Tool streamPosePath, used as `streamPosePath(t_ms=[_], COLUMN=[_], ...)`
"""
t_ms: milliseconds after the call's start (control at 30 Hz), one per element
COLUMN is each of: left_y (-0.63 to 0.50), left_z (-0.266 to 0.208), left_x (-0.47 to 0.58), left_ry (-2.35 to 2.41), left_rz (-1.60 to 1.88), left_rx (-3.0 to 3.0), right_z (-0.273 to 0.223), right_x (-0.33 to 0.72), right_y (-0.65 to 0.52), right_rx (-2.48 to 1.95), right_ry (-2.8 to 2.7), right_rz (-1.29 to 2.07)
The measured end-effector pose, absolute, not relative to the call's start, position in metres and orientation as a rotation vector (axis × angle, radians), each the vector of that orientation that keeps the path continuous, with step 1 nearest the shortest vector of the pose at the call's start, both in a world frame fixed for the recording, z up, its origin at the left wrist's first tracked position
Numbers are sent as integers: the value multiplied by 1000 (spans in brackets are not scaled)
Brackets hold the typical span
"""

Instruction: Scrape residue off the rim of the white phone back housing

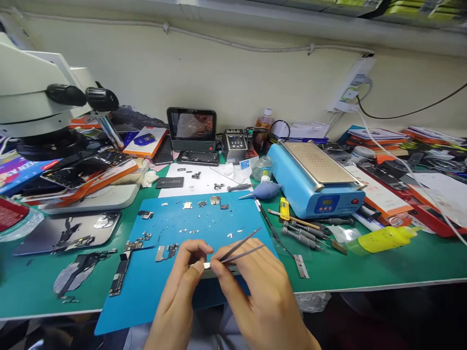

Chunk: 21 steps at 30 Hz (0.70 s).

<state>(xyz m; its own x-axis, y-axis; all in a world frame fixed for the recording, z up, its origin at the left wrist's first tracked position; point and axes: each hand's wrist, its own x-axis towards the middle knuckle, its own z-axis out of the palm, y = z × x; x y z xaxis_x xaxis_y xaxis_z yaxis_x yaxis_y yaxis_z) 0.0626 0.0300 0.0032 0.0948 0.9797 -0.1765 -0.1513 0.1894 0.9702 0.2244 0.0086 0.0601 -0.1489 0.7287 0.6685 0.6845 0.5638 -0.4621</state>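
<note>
In our right hand (pixel 260 287) we are gripping slender, dark tweezers (pixel 239 246), their two straight, tapering arms spreading into a narrow V, with the long axis running up and rightward from our fingers and the tips pointing away from us. Just left of that grip, a small, smooth, pale piece (pixel 206 266) is showing between our two thumb tips, while our left hand (pixel 182 287) is curling its forefinger above it, though we cannot tell whether those fingers are closing on it. Below our fingers, a flat, straight-edged object (pixel 209 274) is showing, mostly hidden.
</note>
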Motion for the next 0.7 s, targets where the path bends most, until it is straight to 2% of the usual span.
streamPosePath(t_ms=[333, 700], left_y=[24, 24], left_z=[34, 35], left_x=[34, 35], left_ry=[1077, 942], left_rz=[712, 722], left_rx=[1174, 1215], right_z=[68, 71], right_x=[229, 230], right_y=[12, 9], right_rx=[-1175, -1269], right_ry=[-1918, -1880], right_rz=[53, 148])
